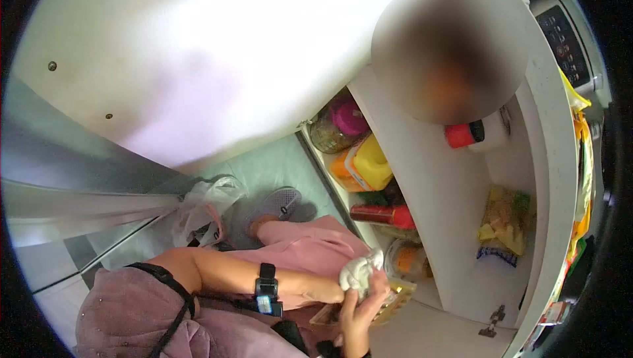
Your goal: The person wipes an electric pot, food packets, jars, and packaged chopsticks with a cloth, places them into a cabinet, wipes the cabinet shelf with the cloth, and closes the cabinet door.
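Note:
My left hand reaches in from the left, with a black strap and small device on its forearm. Its fingers are curled closed against a crumpled white cloth-like bundle; whatever is inside them is hidden. Coming up from the bottom edge, my right hand has its thumb and fingers closed round the lower right side of the same bundle. A gold-coloured packet or tray lies partly hidden beneath and behind the hands.
An open white cabinet holds a jar with a pink lid, a yellow-orange container, a red bottle, another jar and a food packet. A plastic bag rests on the floor near a slippered foot.

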Demonstrator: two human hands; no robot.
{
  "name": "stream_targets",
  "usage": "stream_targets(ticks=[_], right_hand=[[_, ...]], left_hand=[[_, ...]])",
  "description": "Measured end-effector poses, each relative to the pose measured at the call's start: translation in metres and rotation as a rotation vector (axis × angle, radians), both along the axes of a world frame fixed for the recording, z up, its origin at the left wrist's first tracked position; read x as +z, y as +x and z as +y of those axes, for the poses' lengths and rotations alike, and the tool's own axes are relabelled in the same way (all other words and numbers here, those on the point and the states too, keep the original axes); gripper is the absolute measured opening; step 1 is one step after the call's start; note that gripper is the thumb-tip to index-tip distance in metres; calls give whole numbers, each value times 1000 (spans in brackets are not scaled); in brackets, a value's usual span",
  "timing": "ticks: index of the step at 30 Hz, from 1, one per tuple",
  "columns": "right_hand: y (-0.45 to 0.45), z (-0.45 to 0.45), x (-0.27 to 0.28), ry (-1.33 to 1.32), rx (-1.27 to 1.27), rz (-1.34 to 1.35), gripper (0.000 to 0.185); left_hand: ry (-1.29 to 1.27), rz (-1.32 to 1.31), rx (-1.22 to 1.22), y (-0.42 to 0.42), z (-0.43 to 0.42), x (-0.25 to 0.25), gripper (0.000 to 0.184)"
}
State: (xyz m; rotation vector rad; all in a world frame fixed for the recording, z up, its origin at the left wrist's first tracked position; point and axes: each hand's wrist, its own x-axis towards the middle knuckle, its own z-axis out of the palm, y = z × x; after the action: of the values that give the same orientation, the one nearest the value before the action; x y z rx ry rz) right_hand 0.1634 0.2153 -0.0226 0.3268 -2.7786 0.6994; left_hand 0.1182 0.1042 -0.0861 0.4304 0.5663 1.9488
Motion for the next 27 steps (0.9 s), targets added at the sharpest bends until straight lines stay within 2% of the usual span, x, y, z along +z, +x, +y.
stream_targets(ticks=[1, 2, 4, 6, 8, 10, 11, 12, 14, 15, 16, 18, 20, 22, 23, 24, 26, 27], right_hand=[[-3, 9, -1, 15, -76, -68, 40], [-6, 28, -8, -6, -80, -43, 34], [-8, 66, -17, -176, -320, -67, 32], [8, 140, -51, -81, -485, -98, 33], [18, 180, -72, -78, -512, -89, 34], [24, 204, -81, -400, -710, -182, 39], [26, 200, -77, -840, -725, -230, 44], [25, 184, -67, -840, -724, -228, 44], [24, 161, -50, -1058, -766, -429, 48], [36, 172, -64, -968, -663, -250, 49], [45, 185, -71, -971, -671, -248, 49], [51, 180, -63, -881, -865, 109, 40], [55, 189, -56, -878, -929, 149, 41], [69, 202, -64, 59, -589, 83, 41], [51, 171, -57, 127, -524, 67, 42], [39, 132, -55, -639, -592, -60, 41], [39, 127, -63, -491, -562, -51, 41], [39, 111, -58, -424, -525, -73, 41]], left_hand=[[-7, 0, -6, 0, 1, 0, 41], [-8, -6, -15, 0, 0, 1, 41], [-3, -15, -20, 2, -2, 3, 40], [2, -17, -12, 2, -3, 4, 39], [5, -11, -1, 4, -5, 5, 38], [-4, -21, -8, 5, -9, 6, 38], [-8, -24, -6, 5, -9, 5, 37], [-10, -29, -5, 6, -9, 4, 37], [-8, -38, -5, 6, -8, 2, 36], [-14, -43, -7, 6, -6, 2, 36], [-23, -48, -11, 6, -5, 1, 36], [-42, -61, -16, 5, -3, 1, 35], [-64, -90, -19, 2, 2, 0, 35], [-129, -106, -24, 1, 5, 1, 34], [-161, -108, -28, -1, 5, 1, 34], [-194, -100, -31, -2, 4, 2, 34], [-162, -108, -23, 0, 4, 2, 36], [-94, -249, 17, 5, 10, -3, 37]])
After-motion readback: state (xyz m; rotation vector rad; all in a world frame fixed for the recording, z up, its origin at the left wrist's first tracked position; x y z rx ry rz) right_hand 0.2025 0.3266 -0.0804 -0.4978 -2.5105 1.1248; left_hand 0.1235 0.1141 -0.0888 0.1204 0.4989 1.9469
